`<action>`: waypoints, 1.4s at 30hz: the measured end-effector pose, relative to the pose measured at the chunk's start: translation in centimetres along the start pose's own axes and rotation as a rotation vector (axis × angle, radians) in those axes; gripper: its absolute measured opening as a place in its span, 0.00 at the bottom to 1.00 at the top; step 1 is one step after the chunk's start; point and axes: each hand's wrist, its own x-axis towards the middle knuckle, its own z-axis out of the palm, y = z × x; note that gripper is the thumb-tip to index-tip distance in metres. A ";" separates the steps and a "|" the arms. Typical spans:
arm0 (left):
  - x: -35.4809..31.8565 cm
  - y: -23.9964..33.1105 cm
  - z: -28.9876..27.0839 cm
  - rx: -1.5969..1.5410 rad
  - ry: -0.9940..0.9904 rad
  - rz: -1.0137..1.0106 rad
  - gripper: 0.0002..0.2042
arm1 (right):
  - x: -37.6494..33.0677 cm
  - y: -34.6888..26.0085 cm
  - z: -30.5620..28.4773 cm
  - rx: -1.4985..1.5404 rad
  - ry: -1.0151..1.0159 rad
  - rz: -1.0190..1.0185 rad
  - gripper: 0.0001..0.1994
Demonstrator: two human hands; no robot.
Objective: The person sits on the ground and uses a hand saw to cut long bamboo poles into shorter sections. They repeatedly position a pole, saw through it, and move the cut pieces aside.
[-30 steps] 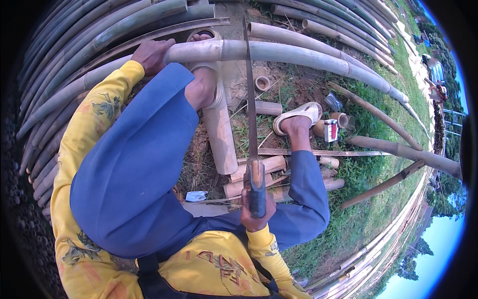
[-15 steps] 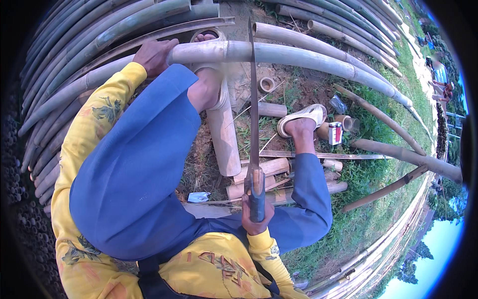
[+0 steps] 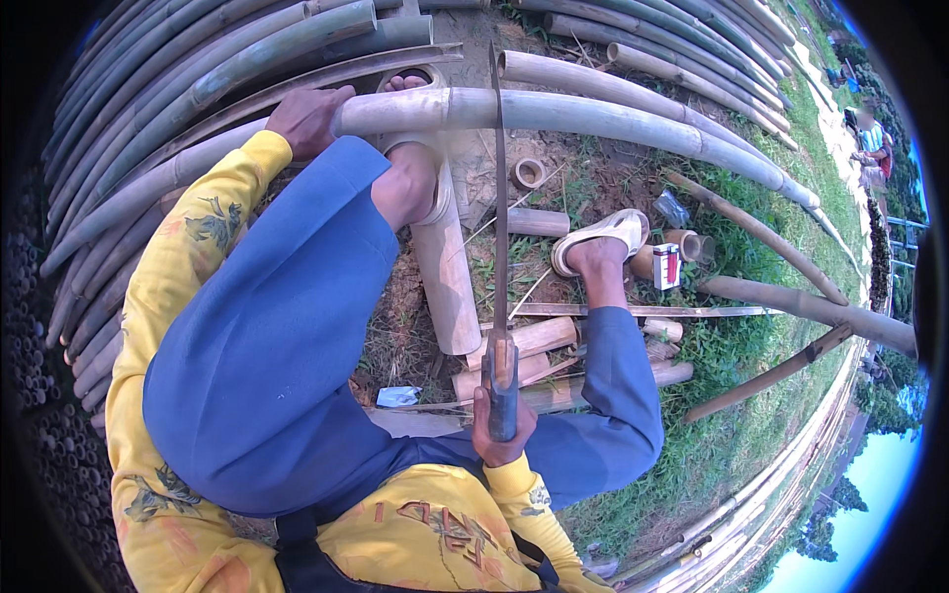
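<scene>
Your right hand (image 3: 502, 435) grips the saw (image 3: 499, 227), whose blade runs toward 12 o'clock and crosses the bamboo pole (image 3: 593, 119) at right angles; your left hand (image 3: 308, 117), at 10 o'clock, clamps that pole.

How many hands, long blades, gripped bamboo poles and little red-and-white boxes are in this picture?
hands: 2, the left hand and the right hand
long blade, gripped by the right hand: 1
bamboo pole, gripped by the left hand: 1
red-and-white box on the ground: 1
Total: 5
</scene>
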 end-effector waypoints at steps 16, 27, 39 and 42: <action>0.3 -0.7 0.0 -0.018 -0.028 -0.040 0.28 | 8.9 0.8 1.4 0.171 0.002 -0.003 0.09; 2.2 0.2 -0.1 -0.017 -0.016 -0.056 0.27 | 21.8 -2.1 3.9 0.114 -0.043 -0.067 0.09; 0.8 -1.0 0.6 0.069 -0.015 -0.021 0.31 | 10.0 -3.8 -0.3 0.089 -0.033 0.051 0.06; 1.3 -1.0 0.8 0.035 0.060 0.030 0.31 | 21.0 -3.0 3.2 0.098 -0.109 -0.005 0.08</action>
